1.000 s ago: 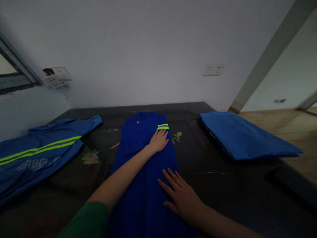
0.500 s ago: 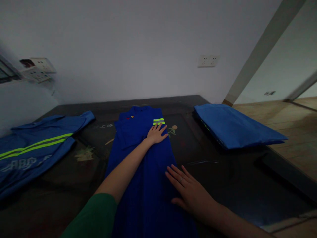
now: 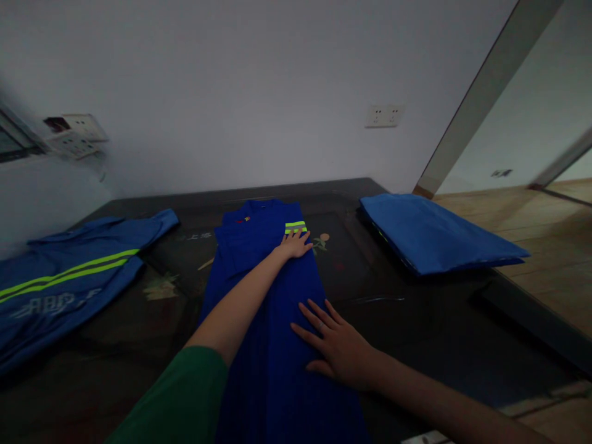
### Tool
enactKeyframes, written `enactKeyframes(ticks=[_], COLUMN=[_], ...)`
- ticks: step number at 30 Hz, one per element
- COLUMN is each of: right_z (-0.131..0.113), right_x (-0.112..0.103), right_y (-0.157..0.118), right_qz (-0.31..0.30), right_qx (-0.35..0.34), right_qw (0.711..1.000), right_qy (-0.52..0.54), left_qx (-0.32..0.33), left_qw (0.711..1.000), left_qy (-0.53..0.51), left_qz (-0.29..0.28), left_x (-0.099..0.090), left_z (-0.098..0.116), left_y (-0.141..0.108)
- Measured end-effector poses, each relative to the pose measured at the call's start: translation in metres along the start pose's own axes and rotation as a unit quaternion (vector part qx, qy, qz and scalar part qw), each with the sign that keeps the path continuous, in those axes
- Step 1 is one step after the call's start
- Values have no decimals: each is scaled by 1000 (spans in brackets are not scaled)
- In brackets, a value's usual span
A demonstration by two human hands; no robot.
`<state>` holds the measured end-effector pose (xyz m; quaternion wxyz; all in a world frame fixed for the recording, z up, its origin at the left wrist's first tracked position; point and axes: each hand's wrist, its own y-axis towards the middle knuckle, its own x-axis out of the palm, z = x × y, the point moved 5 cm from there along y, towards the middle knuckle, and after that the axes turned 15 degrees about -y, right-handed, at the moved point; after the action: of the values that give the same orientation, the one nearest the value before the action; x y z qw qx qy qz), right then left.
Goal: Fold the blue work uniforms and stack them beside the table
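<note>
A royal-blue work garment (image 3: 287,302), folded into a long narrow strip, lies on the dark table (image 3: 124,345) with its collar at the far end. My left hand (image 3: 296,243) rests flat on its upper part, just below a yellow-green reflective stripe (image 3: 295,227), fingers spread. My right hand (image 3: 340,348), with a ring on one finger, lies on the garment's right edge lower down, palm down and fingers apart. Neither hand grips anything. The garment's near end runs out of view at the bottom.
At left lies a blue work jacket (image 3: 97,246) with reflective stripes and lettering. On the right a folded blue garment (image 3: 435,231) reaches the table's right edge. A wall with a socket (image 3: 385,116) stands behind. Wooden floor (image 3: 555,222) shows at right.
My right hand has slid left, further onto the garment. My left hand stays by the reflective stripe, its fingers slightly shifted. The view has tilted a little.
</note>
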<state>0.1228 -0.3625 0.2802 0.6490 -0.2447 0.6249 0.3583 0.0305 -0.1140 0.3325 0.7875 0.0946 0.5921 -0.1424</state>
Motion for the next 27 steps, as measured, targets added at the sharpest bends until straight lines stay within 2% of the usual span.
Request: enactKeyframes(ticks=[6,15,23,25,27], right_z=[-7,-15,-14,-14,-17], right_x=[-4,-13,-10,-9,-7], right_y=[-13,-36,-47,-53,-60], right_qz=[-26,-42,-8,-9,-15], right_qx=[-31,-85,-111,-107,-96], right_qw=[999,995,994,994,995], right_qy=[31,31,6,1,1], left_qx=[-54,-2,21,18,9], left_qw=[992,981,975,979,987], left_qy=[-24,-20,-20,-17,-14], left_qz=[111,195,221,202,158], left_x=[8,5,3,3,5], left_z=[16,11,8,7,6], left_y=[-1,6,2,4,9])
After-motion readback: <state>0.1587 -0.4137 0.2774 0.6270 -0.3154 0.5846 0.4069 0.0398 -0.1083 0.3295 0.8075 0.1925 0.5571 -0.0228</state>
